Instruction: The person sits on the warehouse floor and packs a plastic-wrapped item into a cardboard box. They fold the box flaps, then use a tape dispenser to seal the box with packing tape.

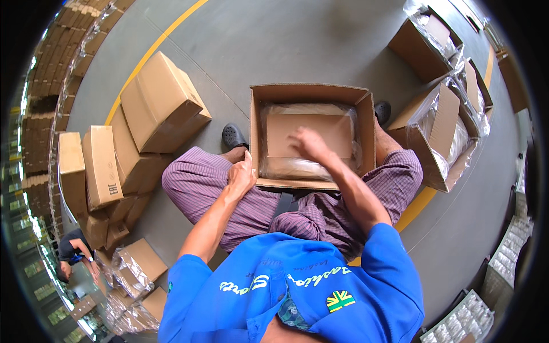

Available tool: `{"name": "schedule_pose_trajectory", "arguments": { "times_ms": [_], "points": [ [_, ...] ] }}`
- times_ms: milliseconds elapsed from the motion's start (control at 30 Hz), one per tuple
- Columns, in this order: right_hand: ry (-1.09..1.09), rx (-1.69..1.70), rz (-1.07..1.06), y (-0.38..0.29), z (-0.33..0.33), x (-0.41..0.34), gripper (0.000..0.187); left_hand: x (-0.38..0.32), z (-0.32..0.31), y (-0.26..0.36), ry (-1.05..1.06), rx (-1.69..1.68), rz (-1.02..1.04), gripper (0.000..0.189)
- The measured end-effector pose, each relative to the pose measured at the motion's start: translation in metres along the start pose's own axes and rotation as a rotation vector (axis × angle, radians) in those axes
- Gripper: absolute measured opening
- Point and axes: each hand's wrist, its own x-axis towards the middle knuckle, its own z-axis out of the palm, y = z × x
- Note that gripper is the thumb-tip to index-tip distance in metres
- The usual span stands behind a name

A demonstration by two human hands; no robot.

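Note:
Between my knees stands an open cardboard box (312, 183). Inside it, a flat cardboard sheet (279, 133) lies on contents wrapped in clear plastic film (296, 168); what the film covers cannot be made out. My left hand (242, 174) grips the left wall of the box near its lower left corner, thumb up along the outside. My right hand (309, 143) is over the cardboard sheet, blurred, with its fingers apart and nothing seen in it. Whether it touches the sheet is unclear.
Closed cardboard boxes (156, 100) are stacked at the left. Open boxes (444, 133) with plastic-wrapped contents stand at the right, and more film-covered boxes (133, 268) at the lower left, where a co-worker (77, 251) bends over. Trays (459, 321) lie at the lower right.

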Motion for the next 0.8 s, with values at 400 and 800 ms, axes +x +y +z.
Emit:
{"name": "schedule_pose_trajectory", "arguments": {
  "times_ms": [400,800],
  "points": [
    [-0.732,0.395,-0.046,-0.107,0.09,-0.027,0.059,0.005,0.006,0.002,0.032,-0.067,-0.056,0.057],
    [-0.564,0.648,0.119,-0.112,0.07,-0.036,0.041,0.015,0.018,0.016,0.018,0.021,0.081,0.065]
  ]
}}
